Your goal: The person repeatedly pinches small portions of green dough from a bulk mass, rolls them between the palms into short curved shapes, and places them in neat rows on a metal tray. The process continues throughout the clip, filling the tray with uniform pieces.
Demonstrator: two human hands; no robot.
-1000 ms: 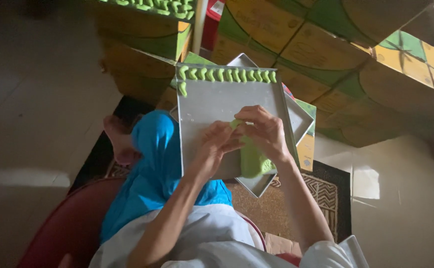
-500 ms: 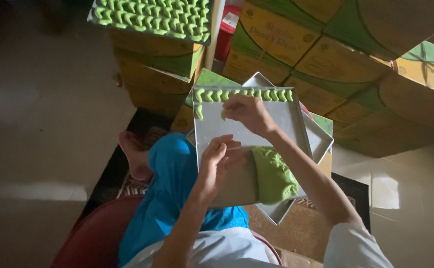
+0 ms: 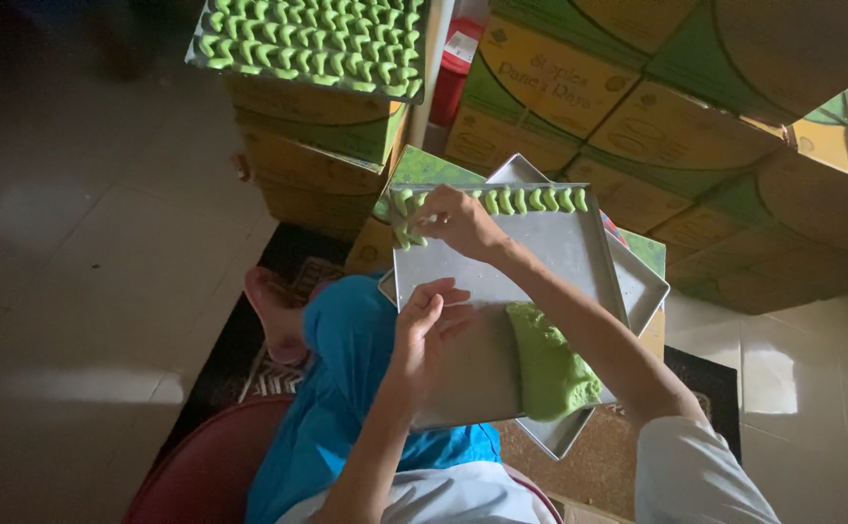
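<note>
I'm reaching my right hand point(image 3: 458, 221) to 11 o'clock on the tray point(image 3: 550, 277), fingers pinching a dough piece point(image 3: 407, 236) into the row; left hand point(image 3: 424, 325) has come off the dough lump point(image 3: 548, 364), fingers loosely curled, empty

Person seen from above. Left hand point(image 3: 431, 328) and right hand point(image 3: 458, 220): bare, without rings or gloves. Both forearms uncovered; a short white sleeve point(image 3: 696, 475) ends above the right elbow at 4 o'clock. White top point(image 3: 443, 495) at 6 o'clock. Bright blue garment point(image 3: 356, 378) covers the legs at centre; one bare foot point(image 3: 274, 315) at 9 o'clock.
</note>
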